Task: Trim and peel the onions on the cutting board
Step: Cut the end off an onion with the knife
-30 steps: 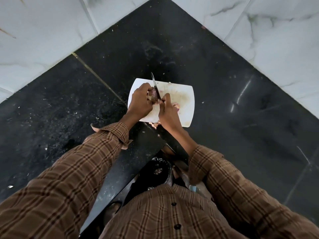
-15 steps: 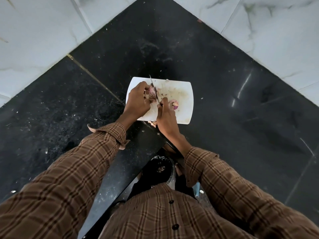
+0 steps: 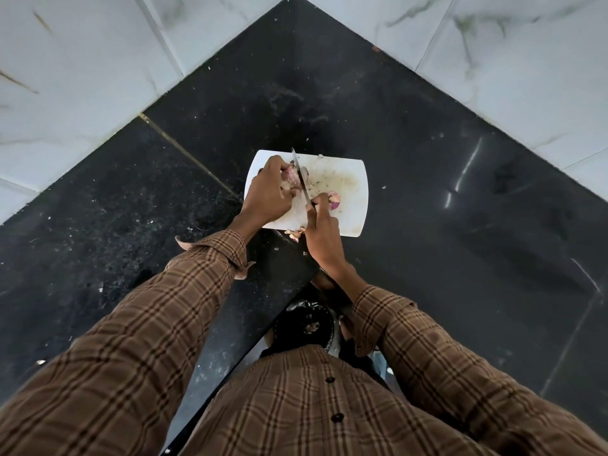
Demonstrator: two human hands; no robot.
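An onion (image 3: 291,177) lies on the left part of the white cutting board (image 3: 353,179), and the left hand (image 3: 268,192) grips it with curled fingers. The right hand (image 3: 320,233) is closed around a knife (image 3: 301,179); the blade rests against the onion's right side. A second onion (image 3: 334,199) (pink, partly hidden) sits just beyond the right hand. The board lies on the black worktop (image 3: 427,192); some peel scraps (image 3: 295,233) are at its near edge.

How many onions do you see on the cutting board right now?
2. One onion is gripped in the left hand under the knife blade; the other onion lies loose beside the right hand. The hands may hide more.
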